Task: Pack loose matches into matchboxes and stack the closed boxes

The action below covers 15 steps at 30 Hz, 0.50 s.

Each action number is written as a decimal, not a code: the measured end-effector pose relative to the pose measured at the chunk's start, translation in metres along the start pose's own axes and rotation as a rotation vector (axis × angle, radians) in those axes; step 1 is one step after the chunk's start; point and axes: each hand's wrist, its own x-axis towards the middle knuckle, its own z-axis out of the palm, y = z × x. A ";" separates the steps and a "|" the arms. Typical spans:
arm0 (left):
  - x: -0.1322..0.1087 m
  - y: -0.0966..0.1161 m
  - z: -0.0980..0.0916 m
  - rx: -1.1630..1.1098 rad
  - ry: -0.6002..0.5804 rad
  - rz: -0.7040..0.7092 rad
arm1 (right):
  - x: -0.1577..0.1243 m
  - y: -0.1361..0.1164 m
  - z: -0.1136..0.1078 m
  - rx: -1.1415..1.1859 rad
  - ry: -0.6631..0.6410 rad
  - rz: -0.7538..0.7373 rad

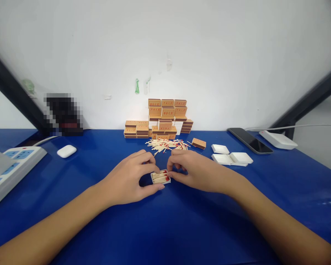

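Note:
A small white matchbox tray (160,182) filled with red-tipped matches lies on the blue table in the middle. My left hand (135,175) holds it from the left, the thumb along its near side and the index finger at its far side. At the tray's right end, beside the red match heads, my right hand (189,167) is closed with thumb and index finger together. Whatever lies between those fingertips is hidden. Just beyond both hands is a heap of loose matches (165,145), with a single matchbox (199,143) to its right.
Stacked matchboxes (167,112) stand against the white wall. On the right are empty white trays (220,159), a black phone (249,140) and a white box (278,139). A white earbud case (66,151) and a power strip (22,158) lie on the left.

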 end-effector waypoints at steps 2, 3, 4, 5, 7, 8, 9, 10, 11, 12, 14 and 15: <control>0.000 0.000 0.000 -0.004 0.001 -0.002 | -0.001 0.001 0.001 0.003 -0.007 0.009; 0.000 0.000 0.000 -0.005 0.002 -0.003 | -0.001 0.002 0.001 0.005 -0.011 0.014; 0.001 -0.001 0.000 -0.006 0.005 -0.002 | -0.001 0.002 0.000 0.006 -0.012 0.017; 0.001 -0.001 0.000 -0.005 0.006 -0.002 | -0.002 0.003 0.000 0.006 -0.011 0.013; 0.001 -0.001 0.001 -0.001 0.010 0.003 | -0.002 0.003 -0.001 0.003 0.000 -0.008; 0.001 -0.002 0.001 0.001 0.012 0.004 | -0.002 0.004 -0.001 0.003 0.005 -0.020; 0.001 -0.002 0.001 0.001 0.013 0.005 | -0.002 0.004 -0.001 0.005 0.005 -0.028; 0.001 -0.002 0.001 0.000 0.013 0.005 | -0.001 0.004 0.000 0.008 0.001 -0.032; 0.001 -0.001 0.001 -0.003 0.013 0.005 | -0.001 0.004 0.001 0.012 -0.006 -0.032; 0.001 -0.001 0.001 -0.007 0.013 0.003 | 0.000 0.004 0.002 0.013 -0.013 -0.031; 0.001 -0.001 0.000 -0.009 0.013 0.000 | 0.002 0.003 0.006 0.010 -0.019 -0.030; 0.001 0.000 0.000 -0.009 0.014 -0.002 | 0.003 0.002 0.007 0.007 -0.017 -0.029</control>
